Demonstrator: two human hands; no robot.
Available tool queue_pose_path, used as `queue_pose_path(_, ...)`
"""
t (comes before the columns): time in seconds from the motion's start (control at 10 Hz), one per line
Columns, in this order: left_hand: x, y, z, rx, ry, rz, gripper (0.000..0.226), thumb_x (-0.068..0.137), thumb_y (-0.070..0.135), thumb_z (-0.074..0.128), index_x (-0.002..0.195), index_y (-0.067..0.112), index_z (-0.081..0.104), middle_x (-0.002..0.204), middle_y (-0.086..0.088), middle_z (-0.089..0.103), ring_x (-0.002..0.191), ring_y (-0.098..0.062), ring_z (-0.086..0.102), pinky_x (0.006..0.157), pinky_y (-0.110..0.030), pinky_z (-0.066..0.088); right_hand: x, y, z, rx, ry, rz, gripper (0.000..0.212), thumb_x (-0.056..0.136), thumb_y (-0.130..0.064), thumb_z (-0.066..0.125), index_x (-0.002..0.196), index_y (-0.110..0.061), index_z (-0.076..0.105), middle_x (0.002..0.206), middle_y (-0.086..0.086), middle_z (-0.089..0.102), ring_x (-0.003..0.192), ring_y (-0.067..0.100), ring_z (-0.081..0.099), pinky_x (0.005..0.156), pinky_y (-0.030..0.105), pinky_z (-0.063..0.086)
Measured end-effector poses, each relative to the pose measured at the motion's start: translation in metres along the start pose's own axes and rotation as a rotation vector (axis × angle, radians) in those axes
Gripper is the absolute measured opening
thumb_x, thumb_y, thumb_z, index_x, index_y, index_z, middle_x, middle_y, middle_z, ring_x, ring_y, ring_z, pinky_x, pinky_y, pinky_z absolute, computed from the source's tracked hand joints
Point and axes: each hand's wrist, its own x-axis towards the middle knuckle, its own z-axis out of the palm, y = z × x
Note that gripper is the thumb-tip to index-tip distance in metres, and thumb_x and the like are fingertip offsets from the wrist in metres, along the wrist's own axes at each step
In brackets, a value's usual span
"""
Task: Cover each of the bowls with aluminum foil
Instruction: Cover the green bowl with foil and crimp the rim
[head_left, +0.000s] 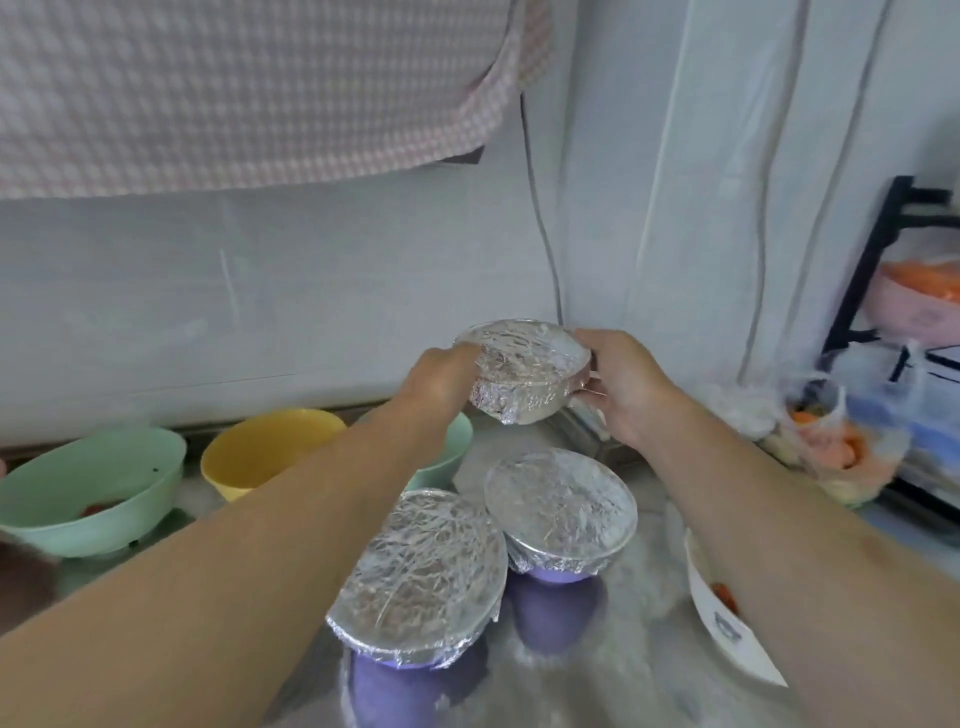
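Foil-covered bowl (524, 371) gripped by both hands, no legible writing.

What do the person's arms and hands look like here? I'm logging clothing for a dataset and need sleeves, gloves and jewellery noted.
Both forearms are bare as far as the picture's lower edge, with no sleeve showing. The left hand and right hand wear no gloves. No watch, bracelet or ring shows on the wrists or the visible fingers, though the picture is slightly blurred.
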Motion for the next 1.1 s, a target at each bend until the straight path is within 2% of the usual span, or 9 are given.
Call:
queue_pose_path(0.1, 0.034, -0.013, 0.02, -0.012, -0.022, -0.03, 0.05, 0.072, 0.044, 0.056, 0.107, 0.011, 0.067, 0.113, -0.012, 0.071, 0.107, -0.029, 0.066, 0.106, -0.043, 0.049, 0.037, 0.015, -0.008, -0.038, 0.036, 0.064, 0.028, 0.109, -0.019, 0.048, 0.121, -0.01, 0.072, 0.087, -0.003, 0.072, 0.076, 0.011, 0.063, 0.068, 0.025, 0.048)
queue_pose_path(0.2, 0.048, -0.025, 0.034, -0.041, -0.041, -0.058, 0.025, 0.085, 0.035, 0.059, 0.093, 0.013, 0.066, 0.113, -0.017, 0.071, 0.109, -0.033, 0.066, 0.107, -0.046, 0.049, 0.064, 0.035, -0.013, -0.089, 0.054, 0.102, 0.032, 0.109, -0.02, 0.047, 0.124, -0.008, 0.072, 0.105, 0.004, 0.077, 0.09, 0.017, 0.066, 0.089, 0.033, 0.054)
queue_pose_path(0.3, 0.056, -0.036, 0.041, -0.017, -0.043, -0.08, 0.022, 0.089, 0.035, 0.057, 0.083, 0.013, 0.062, 0.089, -0.011, 0.062, 0.091, -0.028, 0.059, 0.101, -0.044, 0.049, 0.077, 0.05, -0.015, -0.137, 0.088, 0.126, 0.028, 0.109, -0.021, 0.046, 0.109, -0.01, 0.071, 0.103, 0.007, 0.075, 0.092, 0.022, 0.065, 0.097, 0.039, 0.051)
queue_pose_path(0.4, 0.064, -0.044, 0.046, 0.026, -0.055, -0.106, 0.021, 0.092, 0.033, 0.054, 0.082, 0.015, 0.056, 0.084, -0.009, 0.047, 0.086, -0.022, 0.045, 0.082, -0.038, 0.039, 0.086, 0.063, -0.016, -0.16, 0.095, 0.159, 0.032, 0.102, -0.029, 0.052, 0.119, -0.011, 0.071, 0.115, 0.006, 0.073, 0.104, 0.026, 0.065, 0.099, 0.038, 0.051)
queue_pose_path(0.7, 0.068, -0.051, 0.06, 0.224, -0.137, -0.04, 0.036, 0.109, 0.027, 0.037, 0.073, 0.022, 0.037, 0.088, -0.005, 0.048, 0.096, -0.021, 0.047, 0.099, -0.043, 0.049, 0.096, 0.078, -0.01, -0.222, 0.101, 0.201, 0.035, 0.108, -0.027, 0.051, 0.136, -0.01, 0.061, 0.136, 0.017, 0.065, 0.1, 0.028, 0.061, 0.071, 0.033, 0.049)
queue_pose_path(0.8, 0.065, -0.054, 0.062, 0.307, -0.115, -0.004, 0.038, 0.111, 0.03, 0.031, 0.076, 0.02, 0.039, 0.078, 0.004, 0.036, 0.068, -0.013, 0.039, 0.066, -0.022, 0.038, 0.097, 0.084, -0.008, -0.268, 0.11, 0.228, 0.034, 0.11, -0.029, 0.053, 0.138, -0.011, 0.055, 0.13, 0.011, 0.059, 0.115, 0.027, 0.06, 0.085, 0.036, 0.049)
queue_pose_path(0.9, 0.066, -0.06, 0.064, 0.342, -0.151, -0.005, 0.027, 0.111, 0.032, 0.029, 0.105, 0.012, 0.046, 0.078, 0.004, 0.035, 0.066, -0.008, 0.032, 0.06, -0.019, 0.029, 0.099, 0.092, -0.006, -0.328, 0.111, 0.233, 0.046, 0.105, -0.038, 0.057, 0.14, -0.009, 0.051, 0.128, 0.007, 0.058, 0.108, 0.025, 0.058, 0.075, 0.034, 0.044)
queue_pose_path(1.0, 0.064, -0.061, 0.064, 0.389, -0.209, -0.056, 0.042, 0.11, 0.032, 0.03, 0.133, 0.004, 0.052, 0.079, 0.002, 0.036, 0.065, -0.01, 0.034, 0.059, -0.022, 0.03, 0.101, 0.093, -0.005, -0.406, 0.097, 0.233, 0.061, 0.103, -0.045, 0.058, 0.152, -0.011, 0.045, 0.137, 0.009, 0.057, 0.107, 0.025, 0.058, 0.061, 0.031, 0.041)
queue_pose_path(1.1, 0.055, -0.057, 0.06, 0.458, -0.173, -0.056, 0.06, 0.107, 0.028, 0.034, 0.153, -0.009, 0.03, 0.069, 0.001, 0.03, 0.056, -0.013, 0.026, 0.05, -0.031, 0.022, 0.1, 0.09, -0.006, -0.463, 0.078, 0.242, 0.061, 0.101, -0.047, 0.058, 0.149, -0.01, 0.047, 0.135, 0.012, 0.061, 0.108, 0.029, 0.063, 0.064, 0.031, 0.041)
